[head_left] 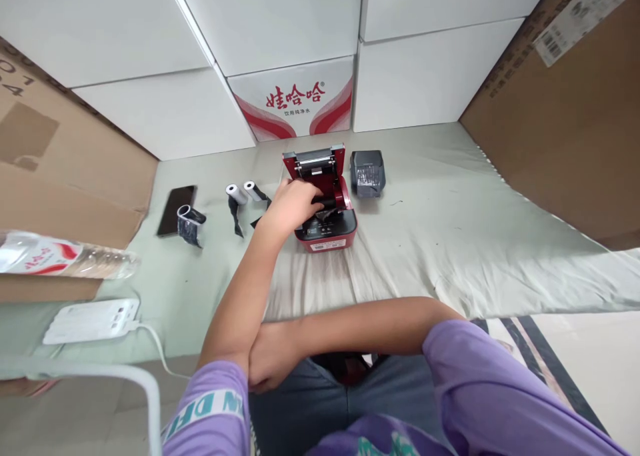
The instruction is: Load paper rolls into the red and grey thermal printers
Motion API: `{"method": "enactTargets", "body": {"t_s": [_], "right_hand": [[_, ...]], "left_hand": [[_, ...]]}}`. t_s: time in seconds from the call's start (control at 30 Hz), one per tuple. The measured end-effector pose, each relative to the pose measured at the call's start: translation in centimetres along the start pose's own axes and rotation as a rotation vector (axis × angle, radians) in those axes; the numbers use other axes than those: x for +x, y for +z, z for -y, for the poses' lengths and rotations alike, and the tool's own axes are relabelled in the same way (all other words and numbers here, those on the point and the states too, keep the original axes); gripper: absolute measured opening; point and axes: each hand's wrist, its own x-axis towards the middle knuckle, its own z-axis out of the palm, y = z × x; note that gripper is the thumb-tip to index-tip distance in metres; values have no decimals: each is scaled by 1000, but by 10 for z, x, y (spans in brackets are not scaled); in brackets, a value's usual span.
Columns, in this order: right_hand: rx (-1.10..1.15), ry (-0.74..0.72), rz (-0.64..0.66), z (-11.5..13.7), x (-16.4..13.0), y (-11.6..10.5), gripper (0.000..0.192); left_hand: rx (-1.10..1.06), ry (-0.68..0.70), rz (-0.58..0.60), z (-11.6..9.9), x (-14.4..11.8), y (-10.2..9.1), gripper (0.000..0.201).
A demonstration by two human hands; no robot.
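Presently the left hand [290,203] reaches into the open red printer [326,206], fingers curled on something dark inside; what it is cannot be told. The right hand [270,359] rests well short of the printer, clasping the left elbow.

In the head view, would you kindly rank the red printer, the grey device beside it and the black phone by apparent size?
1. red printer
2 and 3. black phone and grey device look alike; unsure.
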Motion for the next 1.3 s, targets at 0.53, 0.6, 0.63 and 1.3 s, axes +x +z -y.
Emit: {"method": "enactTargets", "body": {"t_s": [0.53,0.6,0.63,1.3], "right_hand": [[133,34,-13,3,-2,1,17],[122,36,-16,3,-2,2,16],[111,38,-26,3,-2,2,16],[184,65,-51,5,-2,2,12]], "left_hand": [[-300,47,62,-5,-43,-54,30],[-356,14,-126,2,-37,-49,37],[-367,-8,-255,6,-31,-45,40],[-181,-167,-87,-16,-36,-47,59]]}}
